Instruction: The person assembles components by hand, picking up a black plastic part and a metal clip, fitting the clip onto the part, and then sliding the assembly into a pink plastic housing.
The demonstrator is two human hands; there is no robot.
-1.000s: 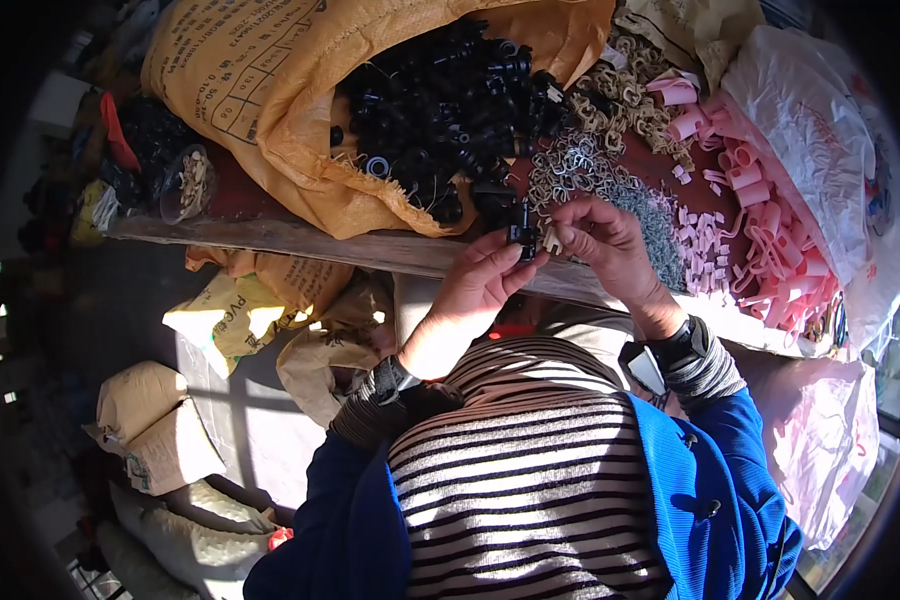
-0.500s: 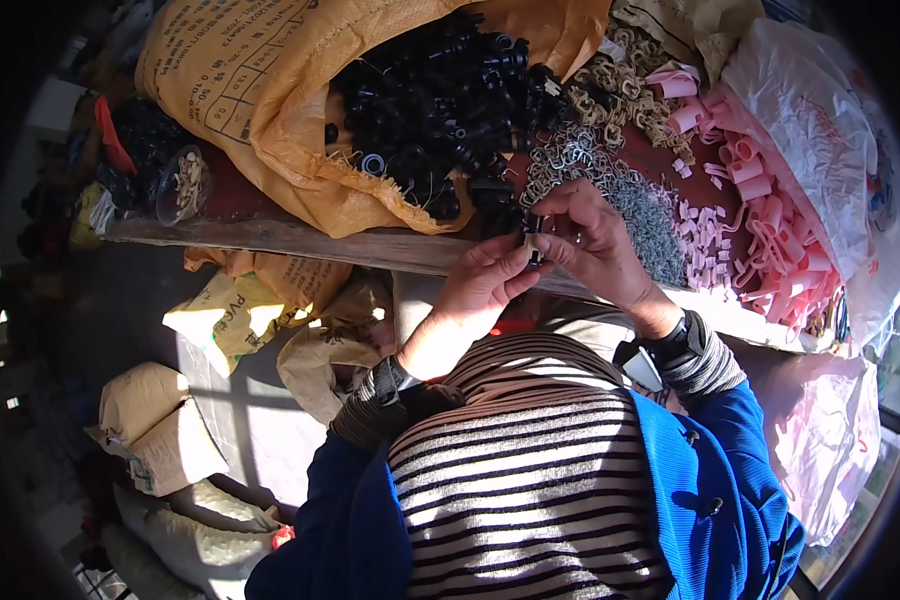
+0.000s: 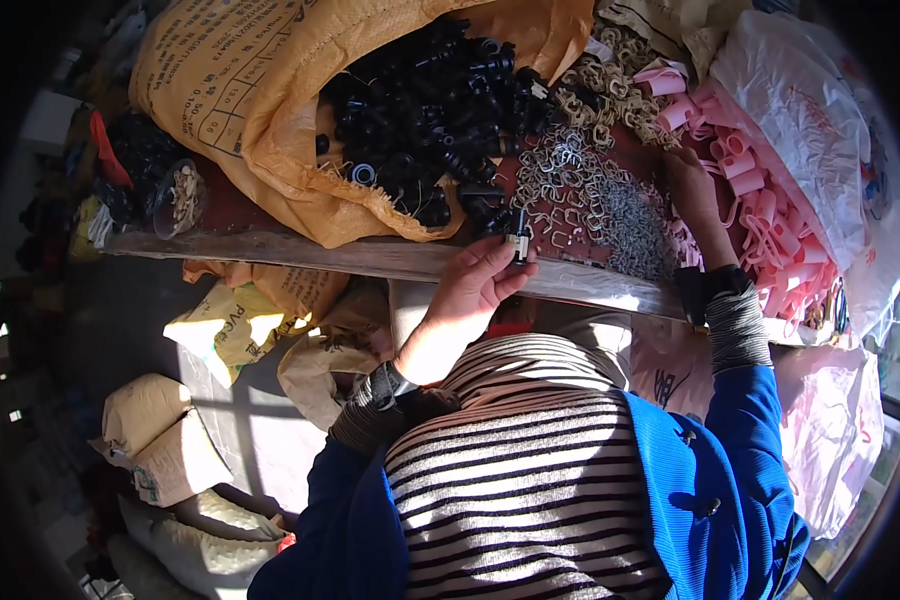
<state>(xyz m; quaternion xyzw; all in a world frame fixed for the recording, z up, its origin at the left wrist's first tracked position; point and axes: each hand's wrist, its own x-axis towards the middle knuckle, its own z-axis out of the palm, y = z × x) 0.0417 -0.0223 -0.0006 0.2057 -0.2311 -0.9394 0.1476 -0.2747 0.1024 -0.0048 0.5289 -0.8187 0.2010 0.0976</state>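
Note:
Pinched between the thumb and fingers of my left hand [image 3: 470,290] is a small black plastic fitting [image 3: 520,240] with a pale piece on it. It is held just over the table's front edge. Farther right, my right hand [image 3: 694,190] reaches down among the small parts, between the tan clips [image 3: 618,95] and the pink plastic pieces [image 3: 745,165]. Its fingertips are in shadow and I cannot make out whether they hold anything. Left of that hand lie bent silvery metal clips [image 3: 560,185] and a heap of tiny grey parts [image 3: 635,225].
An orange woven sack [image 3: 270,130] lies on the table, spilling black plastic fittings [image 3: 420,105]. At the right stands a white plastic bag [image 3: 795,120] beside the pink pieces. The wooden table edge [image 3: 370,255] runs before me; several sacks [image 3: 175,440] lie on the floor at left.
My right hand has let go of the black fitting and moved right and away from me, to the pink and tan parts. My left hand keeps the fitting, almost in place.

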